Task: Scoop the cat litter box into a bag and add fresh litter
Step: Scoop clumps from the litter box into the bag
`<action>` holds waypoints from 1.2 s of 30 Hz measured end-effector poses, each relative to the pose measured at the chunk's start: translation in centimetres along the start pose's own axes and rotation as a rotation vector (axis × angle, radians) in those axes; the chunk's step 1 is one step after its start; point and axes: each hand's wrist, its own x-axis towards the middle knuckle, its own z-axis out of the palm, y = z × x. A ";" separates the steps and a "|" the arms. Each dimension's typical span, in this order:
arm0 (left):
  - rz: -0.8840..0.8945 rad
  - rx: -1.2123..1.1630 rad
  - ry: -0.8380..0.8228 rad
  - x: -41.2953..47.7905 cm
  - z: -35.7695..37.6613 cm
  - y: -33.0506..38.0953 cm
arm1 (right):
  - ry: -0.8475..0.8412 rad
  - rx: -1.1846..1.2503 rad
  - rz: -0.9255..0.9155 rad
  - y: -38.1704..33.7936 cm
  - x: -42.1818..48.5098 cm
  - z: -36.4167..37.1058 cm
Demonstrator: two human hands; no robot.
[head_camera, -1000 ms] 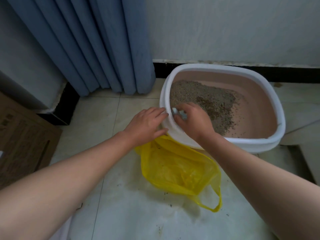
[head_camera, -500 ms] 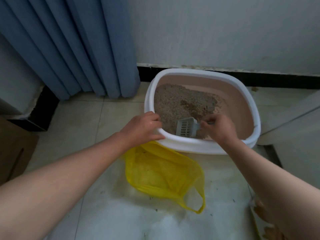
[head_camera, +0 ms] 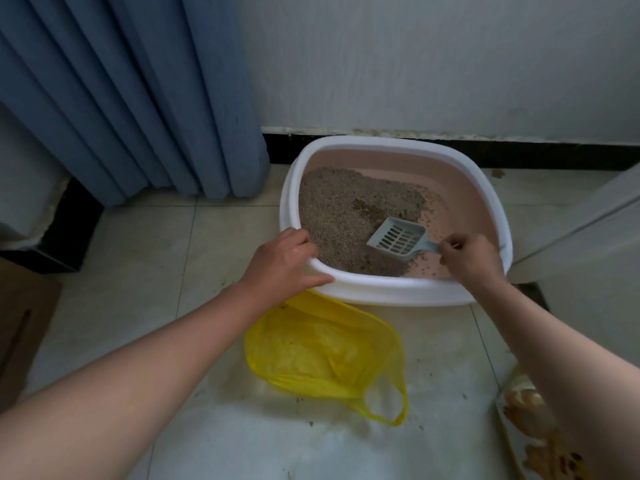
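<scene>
Tiled floor [head_camera: 138, 271] bears a white-rimmed pink litter box [head_camera: 381, 289], left hand [head_camera: 284, 265] gripping its rim, right hand [head_camera: 471, 258] pinching a slotted scoop [head_camera: 396, 240].

The slotted grey scoop [head_camera: 398, 240], almost hidden under the right hand [head_camera: 471, 259] a second ago, has been drawn into plain sight and carried rightward across the litter box [head_camera: 381, 289]. Its head, held close to the near wall half a second ago, is now laid at the right edge of the litter heap [head_camera: 339, 209], near a dark clump [head_camera: 372, 209]. The right hand, earlier close beside the left hand [head_camera: 284, 265], has been moved well apart from it.
</scene>
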 end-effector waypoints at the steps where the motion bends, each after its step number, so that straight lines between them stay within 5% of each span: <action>1: -0.004 0.008 0.001 0.0 0.0 0.1 | 0.008 0.004 0.020 0.3 0.0 0.0; 16: -0.065 0.052 -0.070 0.0 -0.3 1.3 | 0.047 -0.131 -0.007 1.2 -1.3 0.2; 36: -0.091 0.145 -0.117 1.2 -1.0 1.9 | 0.044 -0.022 0.063 1.5 -1.6 0.2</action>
